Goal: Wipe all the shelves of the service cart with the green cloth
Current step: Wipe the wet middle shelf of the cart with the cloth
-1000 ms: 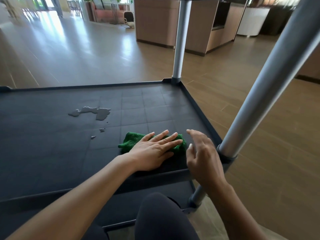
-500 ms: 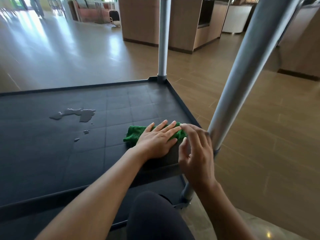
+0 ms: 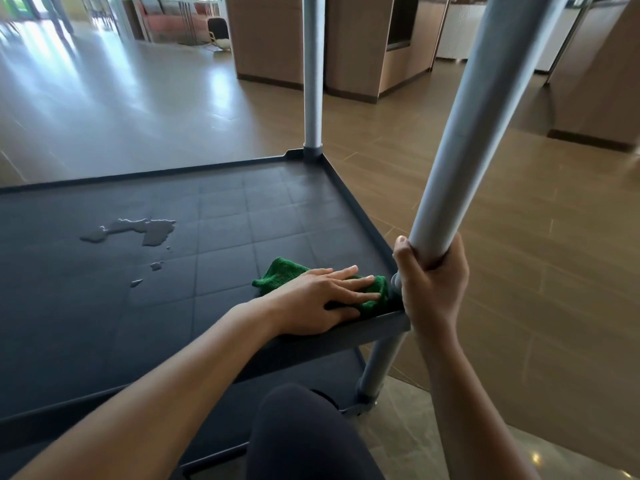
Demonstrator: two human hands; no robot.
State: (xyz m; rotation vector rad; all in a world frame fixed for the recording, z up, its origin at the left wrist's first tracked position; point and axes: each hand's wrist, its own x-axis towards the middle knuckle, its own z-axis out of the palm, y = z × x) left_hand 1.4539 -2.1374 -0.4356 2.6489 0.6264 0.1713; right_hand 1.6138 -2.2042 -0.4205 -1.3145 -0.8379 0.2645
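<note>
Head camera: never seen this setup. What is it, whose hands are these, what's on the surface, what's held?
There is no robot. A person wears one wide-angle camera on the head, and it looks down at their own bare hands. The left hand presses flat on a green cloth in the near right corner of a dark cart shelf. The right hand grips the cart's grey post. A water puddle lies on the shelf further left, apart from the cloth.

One cloth (image 3: 277, 275) under left hand (image 3: 311, 303). Two posts: near post (image 3: 467, 133) in right hand (image 3: 433, 289), far post (image 3: 313, 64) beyond. Two shelves (image 3: 86, 341) (image 3: 311, 370). One puddle (image 3: 145, 230) leftward.
</note>
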